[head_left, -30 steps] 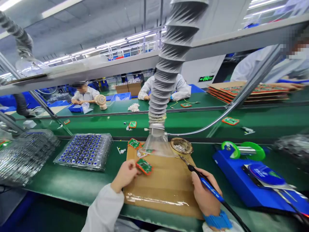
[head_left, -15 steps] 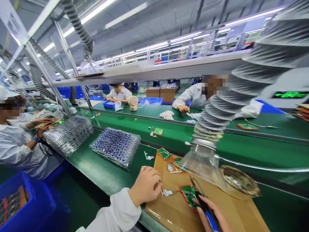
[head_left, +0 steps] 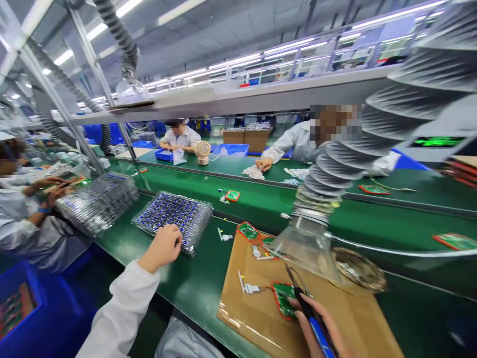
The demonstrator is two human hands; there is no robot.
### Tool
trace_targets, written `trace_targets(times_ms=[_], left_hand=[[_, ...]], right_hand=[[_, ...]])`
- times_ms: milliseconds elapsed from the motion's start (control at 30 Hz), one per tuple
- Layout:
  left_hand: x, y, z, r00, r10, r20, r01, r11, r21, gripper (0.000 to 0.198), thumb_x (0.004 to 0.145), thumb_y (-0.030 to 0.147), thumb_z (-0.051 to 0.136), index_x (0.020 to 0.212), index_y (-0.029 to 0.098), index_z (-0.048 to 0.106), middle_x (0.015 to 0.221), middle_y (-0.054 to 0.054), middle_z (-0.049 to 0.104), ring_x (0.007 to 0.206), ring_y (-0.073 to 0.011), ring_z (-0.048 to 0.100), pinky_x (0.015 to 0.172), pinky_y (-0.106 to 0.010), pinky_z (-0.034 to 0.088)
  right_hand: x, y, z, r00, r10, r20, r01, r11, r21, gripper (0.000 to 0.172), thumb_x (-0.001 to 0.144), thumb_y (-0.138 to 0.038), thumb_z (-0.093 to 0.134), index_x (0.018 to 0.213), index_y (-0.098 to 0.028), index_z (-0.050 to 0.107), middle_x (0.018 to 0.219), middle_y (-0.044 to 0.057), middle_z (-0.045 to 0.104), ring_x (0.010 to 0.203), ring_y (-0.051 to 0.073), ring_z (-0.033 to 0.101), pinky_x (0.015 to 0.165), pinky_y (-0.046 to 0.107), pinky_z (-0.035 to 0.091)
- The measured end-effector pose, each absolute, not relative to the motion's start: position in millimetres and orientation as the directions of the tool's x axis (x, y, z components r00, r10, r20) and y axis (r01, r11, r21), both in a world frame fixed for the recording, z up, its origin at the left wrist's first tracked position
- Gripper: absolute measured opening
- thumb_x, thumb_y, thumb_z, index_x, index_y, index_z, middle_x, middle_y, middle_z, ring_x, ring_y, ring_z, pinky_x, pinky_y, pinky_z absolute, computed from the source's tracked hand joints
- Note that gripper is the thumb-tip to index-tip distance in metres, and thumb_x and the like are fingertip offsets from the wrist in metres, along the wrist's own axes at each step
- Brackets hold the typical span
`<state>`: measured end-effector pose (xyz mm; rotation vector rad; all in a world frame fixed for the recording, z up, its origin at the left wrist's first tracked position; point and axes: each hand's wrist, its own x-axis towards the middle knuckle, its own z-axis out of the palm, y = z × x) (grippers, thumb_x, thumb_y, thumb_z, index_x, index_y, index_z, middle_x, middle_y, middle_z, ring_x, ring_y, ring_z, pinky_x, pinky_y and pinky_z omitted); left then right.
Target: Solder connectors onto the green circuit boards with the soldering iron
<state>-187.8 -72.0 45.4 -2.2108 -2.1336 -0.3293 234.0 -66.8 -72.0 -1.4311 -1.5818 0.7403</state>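
Observation:
My left hand [head_left: 163, 247] is over the near edge of a clear plastic tray [head_left: 199, 233] filled with small blue-and-black parts; its fingers curl down and their tips are hidden. In my right hand [head_left: 316, 323] is a soldering iron [head_left: 312, 318] with a black and blue handle, its thin metal end pointing up and away. Under the iron lies a green circuit board [head_left: 282, 298] with a red-orange edge. A wire joins that board to a white connector piece [head_left: 251, 288] on the brown cardboard [head_left: 257, 323].
A clear fume hood [head_left: 303, 248] on a ribbed duct hangs over the cardboard's far side. Beside it sits a round dish [head_left: 359, 268]. More boards [head_left: 248, 231] lie at the cardboard's far edge. Stacked trays [head_left: 99, 204] stand left. Co-workers sit left and across the green bench.
My left hand has moved left from beside the white connector piece to the tray. The right hand keeps the soldering iron over the board. The co-worker across has reached to the white pile.

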Motion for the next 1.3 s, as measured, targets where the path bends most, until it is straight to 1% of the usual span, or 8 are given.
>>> trace_targets(times_ms=[100,233,400,500,567,667,967,1300], left_hand=[[-190.9,-69.5,53.5,0.053,0.98,0.192,0.984,-0.084,0.158,0.014,0.087,0.016,0.051,0.079,0.02,0.062,0.087,-0.006,0.067,0.087,-0.0243,0.058,0.08,-0.038,0.041],[-165.5,-67.7,48.9,-0.015,0.956,0.292,0.874,-0.13,0.469,0.014,0.091,0.026,0.051,0.083,0.02,0.062,0.077,-0.002,0.066,0.072,-0.0183,0.059,0.071,-0.032,0.044],[-74.4,-53.6,16.9,-0.023,0.97,0.241,0.447,-0.206,0.87,0.019,0.087,0.034,0.062,0.076,0.018,0.064,0.07,-0.001,0.064,0.065,-0.0138,0.058,0.062,-0.024,0.045],[-19.7,-38.5,-1.4,-0.047,0.993,0.113,0.068,-0.109,0.992,0.027,0.08,0.04,0.071,0.071,0.017,0.061,0.077,-0.004,0.068,0.071,-0.014,0.061,0.069,-0.025,0.05],[6.6,-32.6,-9.2,0.027,0.998,-0.054,-0.095,0.056,0.994,0.033,0.075,0.045,0.075,0.071,0.016,0.059,0.077,-0.005,0.071,0.068,-0.0138,0.063,0.068,-0.026,0.051],[29.8,-33.4,-15.4,0.219,0.949,-0.225,-0.071,0.246,0.967,0.033,0.07,0.043,0.08,0.074,0.015,0.063,0.068,-0.004,0.07,0.062,-0.0136,0.063,0.064,-0.026,0.051],[40.2,-50.2,-11.2,0.291,0.935,-0.201,0.223,0.138,0.965,0.019,0.078,0.031,0.07,0.073,0.014,0.074,0.07,-0.003,0.072,0.061,-0.0118,0.058,0.06,-0.022,0.044],[41.2,-51.9,-8.6,0.233,0.951,-0.206,0.291,0.134,0.947,0.019,0.08,0.031,0.066,0.077,0.014,0.076,0.07,-0.003,0.072,0.061,-0.0127,0.058,0.058,-0.022,0.042]], right_hand=[[231.9,-73.0,-50.9,0.043,0.972,0.231,0.397,0.195,-0.897,0.036,0.092,-0.052,0.061,0.12,-0.031,0.064,0.109,0.006,0.075,0.108,0.029,0.07,0.093,0.044,0.058],[245.7,-76.9,-42.7,0.152,0.958,0.241,0.42,0.159,-0.894,0.029,0.097,-0.049,0.063,0.118,-0.03,0.067,0.12,0.008,0.068,0.106,0.022,0.067,0.087,0.038,0.059],[242.6,-74.4,-50.0,0.169,0.951,0.259,0.424,0.167,-0.89,0.03,0.099,-0.047,0.062,0.121,-0.027,0.065,0.123,0.009,0.066,0.105,0.021,0.066,0.085,0.038,0.06],[234.6,-72.5,-55.3,0.128,0.956,0.265,0.413,0.191,-0.89,0.031,0.094,-0.047,0.068,0.118,-0.028,0.067,0.111,0.008,0.072,0.102,0.025,0.07,0.083,0.042,0.061],[230.8,-73.8,-57.1,0.091,0.96,0.266,0.379,0.213,-0.9,0.032,0.092,-0.047,0.069,0.118,-0.029,0.067,0.105,0.007,0.075,0.102,0.028,0.072,0.088,0.044,0.061],[224.6,-77.5,-56.4,0.093,0.968,0.233,0.238,0.205,-0.949,0.037,0.092,-0.045,0.067,0.123,-0.026,0.062,0.106,0.008,0.076,0.1,0.026,0.073,0.091,0.044,0.06],[199.4,-73.9,-46.7,0.132,0.984,0.117,-0.079,0.128,-0.989,0.038,0.085,-0.038,0.077,0.116,-0.023,0.062,0.094,0.005,0.075,0.083,0.02,0.074,0.077,0.035,0.062],[200.9,-73.3,-45.4,0.18,0.977,0.114,-0.045,0.124,-0.991,0.03,0.083,-0.039,0.077,0.106,-0.023,0.067,0.088,0.005,0.077,0.081,0.023,0.076,0.077,0.037,0.064]])
